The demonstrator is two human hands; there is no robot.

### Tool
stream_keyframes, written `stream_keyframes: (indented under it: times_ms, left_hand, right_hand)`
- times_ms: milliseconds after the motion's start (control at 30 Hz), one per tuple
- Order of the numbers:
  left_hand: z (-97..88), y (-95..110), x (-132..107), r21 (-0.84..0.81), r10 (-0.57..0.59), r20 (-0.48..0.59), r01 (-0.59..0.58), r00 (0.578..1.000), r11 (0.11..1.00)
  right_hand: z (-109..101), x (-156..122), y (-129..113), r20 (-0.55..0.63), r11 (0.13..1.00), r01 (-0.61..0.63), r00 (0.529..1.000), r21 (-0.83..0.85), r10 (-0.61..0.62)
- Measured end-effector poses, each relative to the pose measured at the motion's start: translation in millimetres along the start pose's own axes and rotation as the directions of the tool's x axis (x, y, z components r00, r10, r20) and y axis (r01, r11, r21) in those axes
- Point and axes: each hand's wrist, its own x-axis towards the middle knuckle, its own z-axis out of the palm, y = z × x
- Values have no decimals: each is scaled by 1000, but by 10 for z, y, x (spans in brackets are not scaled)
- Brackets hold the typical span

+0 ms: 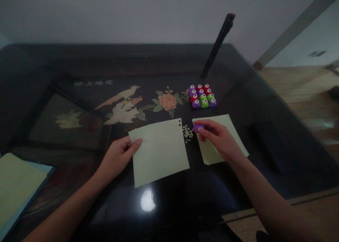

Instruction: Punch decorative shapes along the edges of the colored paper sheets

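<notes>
I judge that star-punching is in hand: two star-shaped holes [179, 123] mark the top right corner of the pale sheet of paper [160, 153]. My left hand [123, 151] grips that sheet by its left edge, thumb flat on top and the other fingers tucked beneath. My right hand [221, 138] pinches a purple paper punch [198, 128] between thumb and fingertips, over the left side of a second sheet [208, 153] and apart from the first. For another hole, I'd say the next move calls for seating the punch on the first sheet's edge, left hand steadying, then a firm squeeze. Between the sheets lies a scatter of tiny star cutouts [187, 133], probably flimsy enough to stray at a brush. Beyond stand rounded punches [203, 101] in red, purple and green, like moulded plastic, each with a white eye, in tidy rows. The paper looks thin and matte, slightly bowed, against a glossy black table [196, 196] decorated with a long-tailed bird [123, 95] and a pinkish flower [167, 102]
</notes>
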Motion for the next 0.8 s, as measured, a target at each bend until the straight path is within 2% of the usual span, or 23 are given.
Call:
stream_keyframes:
  times_ms: [167, 467, 700, 800]
  left_hand:
    - [19, -4, 3, -47, 14, 14, -13, 1000, 999]
    - [49, -5, -1, -178, -15, 96, 32, 995, 984]
    - [129, 112, -50, -216, -21, 106, 44, 994, 975]
    - [178, 176, -37, -225, 8, 132, 22, 991, 974]
  right_hand:
    - [-18, 11, 41, -8, 995, -26, 1000, 96, 27]
    - [41, -17, -29, -49, 994, -11, 999, 107, 16]
    - [34, -74, -148, -57, 967, 1, 998, 253, 14]
    - [-14, -88, -176, -19, 977, -35, 999, 212, 39]
